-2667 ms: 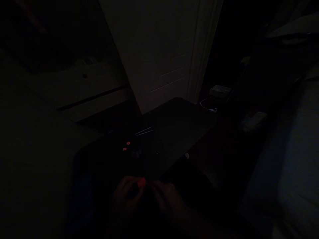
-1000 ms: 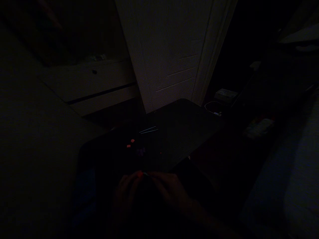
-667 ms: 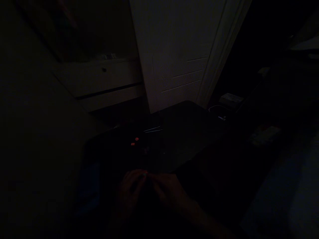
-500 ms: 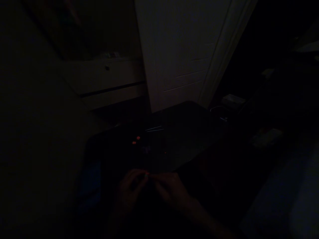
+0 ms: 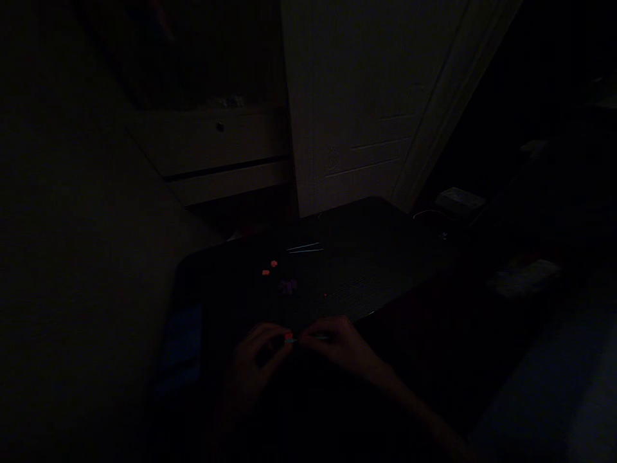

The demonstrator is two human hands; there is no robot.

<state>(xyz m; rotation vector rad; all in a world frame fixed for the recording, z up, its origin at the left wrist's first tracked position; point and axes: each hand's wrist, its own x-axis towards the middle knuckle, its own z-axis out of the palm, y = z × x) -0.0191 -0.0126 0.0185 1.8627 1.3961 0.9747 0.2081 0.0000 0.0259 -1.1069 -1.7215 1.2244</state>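
The scene is very dark. Near the table's front edge, my left hand [image 5: 258, 360] pinches a small glowing orange-red piece [image 5: 288, 335] between thumb and fingertips. A thin pale-green bit shows just under that piece. My right hand [image 5: 337, 344] is closed close beside it, fingertips pointing at the piece. Something slim and greenish [image 5: 322, 336] shows between its fingers; its kind is too dark to make out. Beyond the hands lie two more small orange pieces [image 5: 270, 268], a dim purple cluster [image 5: 288, 287] and a tiny orange speck [image 5: 325, 295].
Two thin metallic rods [image 5: 305, 247], perhaps joined, lie farther back on the dark table [image 5: 376, 238]. A bluish flat object [image 5: 179, 347] is at the left. Behind stand a drawer unit [image 5: 226, 145] and a pale door [image 5: 357, 116]. A box [image 5: 460, 199] sits at right.
The view has shifted slightly, moving the background a little to the right. My right hand has drawn slightly away from the left, and the greenish slim thing now shows in its fingers.
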